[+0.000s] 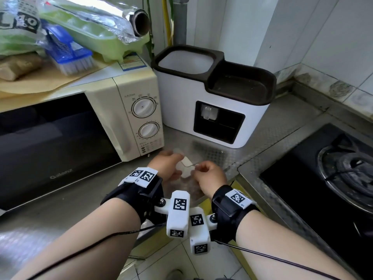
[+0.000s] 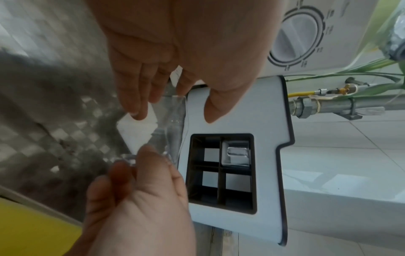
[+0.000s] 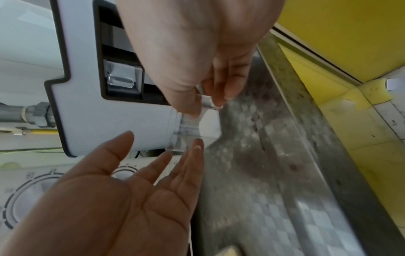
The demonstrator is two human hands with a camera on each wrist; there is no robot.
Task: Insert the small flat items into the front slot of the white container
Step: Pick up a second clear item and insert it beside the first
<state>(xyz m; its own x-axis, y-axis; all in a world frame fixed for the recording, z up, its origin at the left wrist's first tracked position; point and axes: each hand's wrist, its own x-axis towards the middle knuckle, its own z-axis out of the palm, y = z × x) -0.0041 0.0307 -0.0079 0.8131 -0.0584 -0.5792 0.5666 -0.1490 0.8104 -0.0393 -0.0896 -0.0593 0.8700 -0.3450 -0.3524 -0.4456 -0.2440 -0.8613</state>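
Note:
The white container point(image 1: 179, 102) with a dark rim stands at the back of the steel counter. Its dark front slot point(image 1: 219, 122) is split into compartments, and one small clear-and-white item point(image 1: 207, 112) sits in the upper left one. Both hands hover low over the counter in front of it. My right hand point(image 1: 210, 174) pinches the clear tab of a small white flat item point(image 1: 186, 162) between thumb and fingers. My left hand point(image 1: 167, 164) is flat, its straight fingertips touching that item point(image 2: 138, 131). In the right wrist view the item point(image 3: 208, 124) hangs just above the counter.
A cream microwave point(image 1: 60, 138) stands close on the left, with a blue brush point(image 1: 68, 55) and a foil roll point(image 1: 139, 23) on top. A black gas stove point(image 1: 333, 178) lies to the right. The counter's front edge point(image 1: 201, 199) runs under my wrists.

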